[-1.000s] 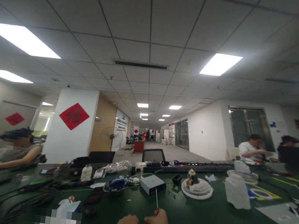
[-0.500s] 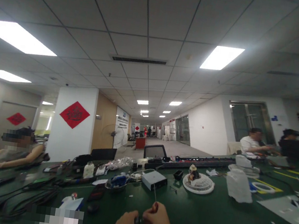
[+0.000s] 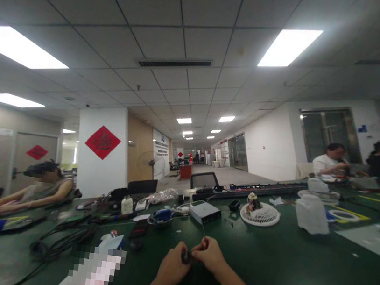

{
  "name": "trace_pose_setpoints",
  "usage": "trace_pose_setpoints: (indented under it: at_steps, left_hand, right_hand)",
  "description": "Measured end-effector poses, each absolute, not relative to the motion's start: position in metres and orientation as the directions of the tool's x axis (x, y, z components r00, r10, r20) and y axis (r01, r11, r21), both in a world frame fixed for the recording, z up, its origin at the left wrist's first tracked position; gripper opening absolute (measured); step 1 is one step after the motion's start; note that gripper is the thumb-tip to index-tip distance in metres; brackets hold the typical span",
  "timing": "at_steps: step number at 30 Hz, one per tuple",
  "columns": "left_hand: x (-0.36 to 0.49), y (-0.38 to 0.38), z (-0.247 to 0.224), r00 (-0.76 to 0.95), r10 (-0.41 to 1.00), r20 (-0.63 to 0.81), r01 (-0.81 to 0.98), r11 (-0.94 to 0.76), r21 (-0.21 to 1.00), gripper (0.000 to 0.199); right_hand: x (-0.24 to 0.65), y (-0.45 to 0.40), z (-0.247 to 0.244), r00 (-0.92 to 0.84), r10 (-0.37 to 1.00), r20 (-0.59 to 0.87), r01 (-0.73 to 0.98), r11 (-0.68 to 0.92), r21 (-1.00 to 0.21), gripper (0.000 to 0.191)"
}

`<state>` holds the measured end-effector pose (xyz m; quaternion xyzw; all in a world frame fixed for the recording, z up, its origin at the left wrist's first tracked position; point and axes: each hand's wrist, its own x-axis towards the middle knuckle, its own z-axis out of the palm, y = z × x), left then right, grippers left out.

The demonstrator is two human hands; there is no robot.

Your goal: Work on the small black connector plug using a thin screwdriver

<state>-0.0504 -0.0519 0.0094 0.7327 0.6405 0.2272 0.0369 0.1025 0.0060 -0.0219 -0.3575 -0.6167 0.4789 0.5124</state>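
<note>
Near the front middle of the green table (image 3: 264,271), my left hand (image 3: 174,264) is closed around a small dark round object (image 3: 186,255). My right hand (image 3: 210,255) is right beside it, its fingers pinched on a thin rod (image 3: 203,230) that points up and away. The rod's lower end is hidden by the fingers. Beyond my hands lies a silver-grey metal box (image 3: 204,212) with a dark front. To its right, a white round grille (image 3: 260,214) carries a small brownish mechanism.
Black cables (image 3: 52,241) and a blurred-out pale item (image 3: 94,270) lie left. A blue item in a bowl (image 3: 161,217), a white bottle (image 3: 127,205) and a translucent plastic bag (image 3: 312,215) stand farther back. People sit at left and far right.
The camera view has tilted and shifted, so the table items sit higher and more of my forearms shows. Both hands keep their holds, close together.
</note>
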Motion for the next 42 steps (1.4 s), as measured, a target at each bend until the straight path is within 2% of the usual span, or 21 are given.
trace_pose_setpoints:
  at_steps: [4,8,13,18,26,36,42]
  left_hand:
    - [-0.053,-0.048,0.004,0.075,0.955,0.289,0.916,-0.18,0.359,0.029]
    - [-0.052,-0.048,0.003,0.13,0.945,0.298,0.92,-0.228,0.318,0.025]
    - [-0.051,-0.047,0.006,0.195,0.929,0.315,0.912,-0.29,0.289,0.023]
    - [-0.053,-0.041,0.0,0.236,0.922,0.306,0.888,-0.333,0.317,0.024]
    - [-0.052,-0.042,-0.001,0.283,0.908,0.31,0.883,-0.373,0.284,0.025]
    - [-0.052,-0.044,0.005,0.414,0.864,0.286,0.845,-0.481,0.234,0.026]
    - [-0.05,-0.046,0.008,0.448,0.836,0.317,0.814,-0.528,0.241,0.025]
  right_hand:
    - [0.107,0.005,-0.026,-0.276,0.914,0.297,-0.056,0.293,-0.954,0.017]
    - [0.107,0.004,-0.029,-0.303,0.896,0.324,-0.075,0.316,-0.946,0.018]
    - [0.107,0.007,-0.027,-0.283,0.89,0.358,-0.058,0.356,-0.933,0.02]
    - [0.112,0.011,-0.031,-0.289,0.895,0.34,-0.011,0.352,-0.936,0.02]
    - [0.118,0.008,-0.032,-0.31,0.894,0.322,0.117,0.372,-0.921,0.02]
    - [0.127,0.005,-0.026,-0.25,0.92,0.303,0.361,0.379,-0.852,0.021]
    - [0.125,-0.004,-0.019,-0.205,0.931,0.302,0.45,0.363,-0.816,0.022]
